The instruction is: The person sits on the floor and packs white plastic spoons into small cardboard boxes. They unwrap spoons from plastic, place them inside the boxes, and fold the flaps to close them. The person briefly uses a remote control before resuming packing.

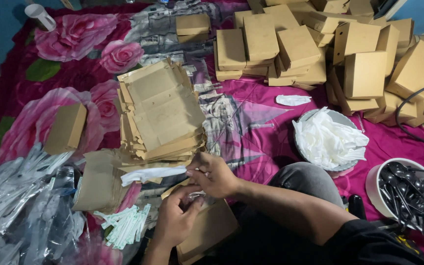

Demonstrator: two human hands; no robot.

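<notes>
My right hand (213, 174) reaches across from the right and pinches one end of a folded white napkin (148, 174), which stretches out to the left. Just below, my left hand (175, 220) is curled around a small clear plastic sleeve (193, 197); what is inside it is hard to make out. Both hands hover over a brown cardboard box (209, 230) lying on my lap. A stack of flat brown box blanks (160, 110) lies right behind the hands.
Folded brown boxes (320, 44) are heaped at the back right. A bowl of white napkins (330, 140) and a white bowl of black spoons (408, 194) stand to the right. Clear plastic sleeves (20, 201) and small paper-wrapped sticks (123, 226) lie on the left of the floral blanket (266, 132).
</notes>
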